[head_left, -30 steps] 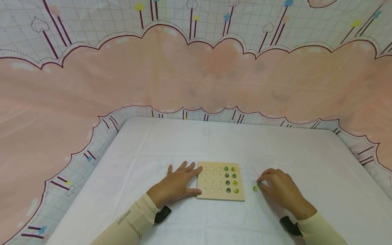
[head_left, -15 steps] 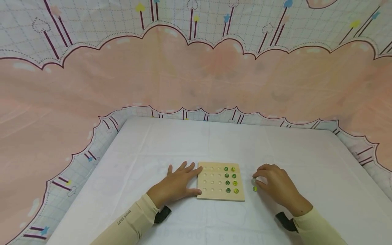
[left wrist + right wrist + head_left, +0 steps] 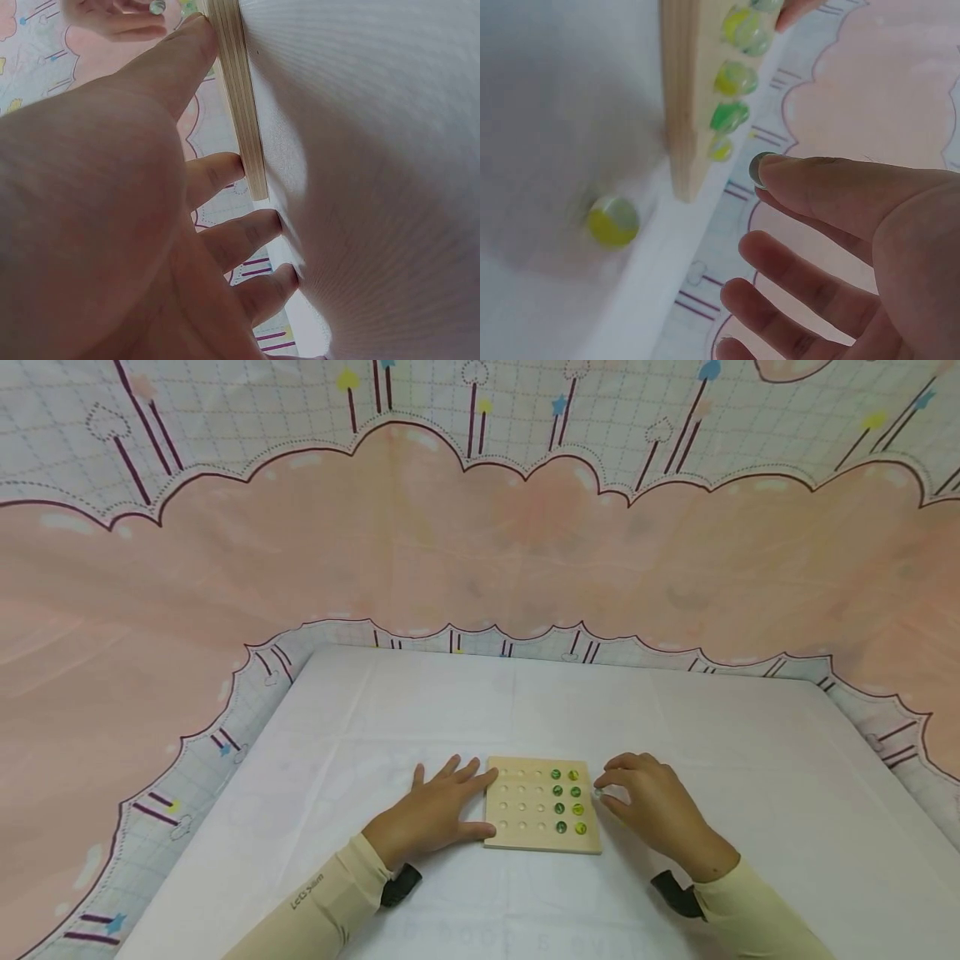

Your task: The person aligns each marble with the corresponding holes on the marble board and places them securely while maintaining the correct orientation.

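Observation:
A square wooden board (image 3: 521,818) with rows of round dimples lies on the white table. Green marbles (image 3: 559,808) and yellow-green marbles (image 3: 578,809) fill its two right columns; the dimples to the left hold none. My left hand (image 3: 429,810) is spread flat at the board's left side, thumb and index fingertips on its edge. Just off the right edge, my right hand (image 3: 660,806) pinches a clear, dark-tinted marble (image 3: 759,169) between thumb and index finger, other fingers loosely bent. One loose yellow-and-white marble (image 3: 613,221) rests on the table, hidden by the right hand in the head view.
The white-covered table (image 3: 420,702) extends behind and to both sides of the board. Beyond its far edge hangs a peach and white patterned cloth (image 3: 480,552). A black wrist strap (image 3: 677,893) sits below the right hand.
My right hand has lifted the pinched marble away from beside the loose one and carried it left to the board's right edge. The left hand and the board stay put.

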Action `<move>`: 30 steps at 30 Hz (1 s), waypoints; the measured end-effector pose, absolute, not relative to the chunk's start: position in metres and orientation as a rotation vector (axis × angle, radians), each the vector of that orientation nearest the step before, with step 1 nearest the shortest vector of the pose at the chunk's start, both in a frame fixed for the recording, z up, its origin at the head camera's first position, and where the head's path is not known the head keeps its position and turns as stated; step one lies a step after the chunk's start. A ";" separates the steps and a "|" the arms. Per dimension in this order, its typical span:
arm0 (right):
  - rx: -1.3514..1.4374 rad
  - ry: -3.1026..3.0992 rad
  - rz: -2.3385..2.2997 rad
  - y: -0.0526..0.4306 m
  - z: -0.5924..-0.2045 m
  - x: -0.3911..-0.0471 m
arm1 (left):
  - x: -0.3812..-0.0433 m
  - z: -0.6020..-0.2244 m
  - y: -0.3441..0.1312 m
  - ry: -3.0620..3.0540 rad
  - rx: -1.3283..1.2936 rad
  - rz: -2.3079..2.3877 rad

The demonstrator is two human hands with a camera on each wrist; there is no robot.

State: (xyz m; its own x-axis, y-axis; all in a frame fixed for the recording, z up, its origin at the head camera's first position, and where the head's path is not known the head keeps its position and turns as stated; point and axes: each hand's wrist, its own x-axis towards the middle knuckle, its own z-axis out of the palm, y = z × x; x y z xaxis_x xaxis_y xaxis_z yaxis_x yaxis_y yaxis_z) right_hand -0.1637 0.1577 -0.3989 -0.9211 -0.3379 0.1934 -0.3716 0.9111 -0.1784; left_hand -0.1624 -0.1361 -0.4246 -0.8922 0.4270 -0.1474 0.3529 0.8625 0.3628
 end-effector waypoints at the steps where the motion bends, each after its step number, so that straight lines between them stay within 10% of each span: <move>1: 0.545 -2.917 0.323 0.155 -0.398 -0.164 | -0.162 -0.425 -0.136 2.812 0.594 0.487; 30: 0.733 -2.851 0.386 0.107 -0.408 -0.159 | -0.163 -0.423 -0.135 2.816 0.597 0.459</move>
